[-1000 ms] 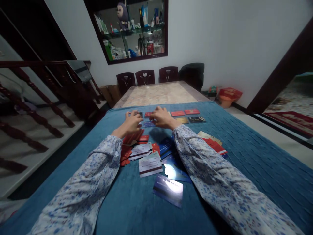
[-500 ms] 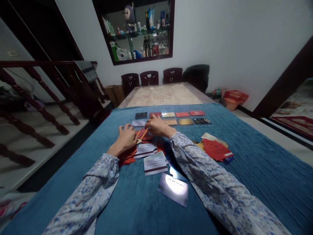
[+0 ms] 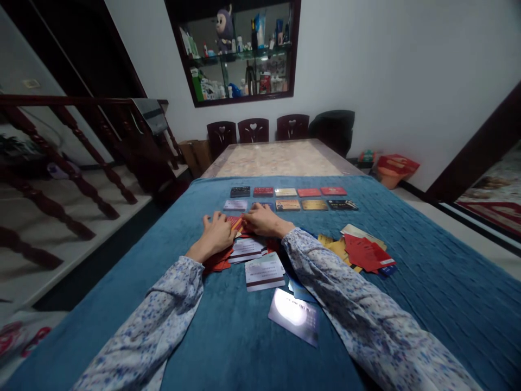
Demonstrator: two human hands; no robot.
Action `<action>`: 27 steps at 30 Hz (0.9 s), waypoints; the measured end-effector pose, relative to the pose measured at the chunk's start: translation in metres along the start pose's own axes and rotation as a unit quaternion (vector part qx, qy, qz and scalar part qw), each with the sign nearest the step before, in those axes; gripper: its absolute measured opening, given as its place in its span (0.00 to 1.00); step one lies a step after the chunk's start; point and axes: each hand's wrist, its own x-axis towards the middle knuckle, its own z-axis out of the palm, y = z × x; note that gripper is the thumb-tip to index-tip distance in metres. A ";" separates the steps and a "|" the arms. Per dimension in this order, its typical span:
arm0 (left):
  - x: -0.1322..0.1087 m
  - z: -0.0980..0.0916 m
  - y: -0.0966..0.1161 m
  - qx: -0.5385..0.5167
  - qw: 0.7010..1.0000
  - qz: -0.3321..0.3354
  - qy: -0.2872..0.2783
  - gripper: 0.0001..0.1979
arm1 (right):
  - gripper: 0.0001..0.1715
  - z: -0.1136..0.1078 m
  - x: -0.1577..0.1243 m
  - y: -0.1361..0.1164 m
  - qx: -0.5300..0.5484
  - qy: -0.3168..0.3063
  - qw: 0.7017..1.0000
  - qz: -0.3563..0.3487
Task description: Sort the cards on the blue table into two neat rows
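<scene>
Red-and-yellow card (image 3: 236, 224) between the two hands, at the far edge of a loose heap. Left hand (image 3: 215, 236) at its left, right hand (image 3: 264, 220) at its right; both seem to touch it.

Left hand: half open, fingers bent and a little apart, thumb side towards the card. Right hand: palm down, fingers curled in to the card's right end. Whether either one pinches it, cannot tell; fingertips partly hidden.

Nearer the body: white cards (image 3: 264, 270) with dark stripes, overlapping, red cards showing beneath. Below these, a purple card (image 3: 301, 317) under a bright glare spot, blue cards (image 3: 302, 292) just beside it, partly under the right sleeve (image 3: 345, 293).

Beyond the hands: two rows of cards, five each. Far row begins at left with a black card (image 3: 240, 191); near row with a lilac card (image 3: 235, 205). Blue card (image 3: 262, 206) partly behind right hand.

Right of the right arm, a separate fanned pile (image 3: 366, 252), red over yellow. All on a blue cloth (image 3: 195, 336) covering the near counter (image 3: 277, 155).
</scene>
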 end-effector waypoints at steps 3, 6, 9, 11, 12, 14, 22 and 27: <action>0.001 -0.001 0.000 -0.026 1.000 -0.001 -0.007 0.19 | 0.19 -0.002 0.000 0.000 0.015 0.006 1.000 0.003; 0.002 -0.001 0.000 -0.063 0.998 0.004 -0.020 0.17 | 0.20 -0.002 0.000 0.002 0.011 0.017 1.000 0.014; 0.002 -0.001 0.000 -0.093 0.995 0.012 -0.021 0.15 | 0.22 -0.001 -0.001 0.005 0.003 0.034 0.999 0.018; 0.002 -0.002 -0.001 -0.105 0.994 0.015 -0.019 0.15 | 0.23 0.000 -0.001 0.005 0.004 0.036 0.999 0.004; 0.002 -0.003 -0.001 -0.109 0.994 0.016 -0.020 0.15 | 0.23 0.000 -0.001 0.005 0.008 0.031 0.999 -0.006; 0.002 -0.007 -0.003 -0.106 0.994 0.012 -0.030 0.15 | 0.23 0.001 -0.001 0.005 0.017 0.013 1.000 -0.023; 0.001 -0.018 -0.010 -0.083 0.994 0.018 -0.070 0.14 | 0.20 0.002 0.000 0.006 0.024 -0.016 0.999 -0.026; 0.000 -0.020 -0.009 -0.076 0.993 0.058 -0.067 0.14 | 0.18 0.001 0.000 0.006 0.026 -0.018 0.999 -0.034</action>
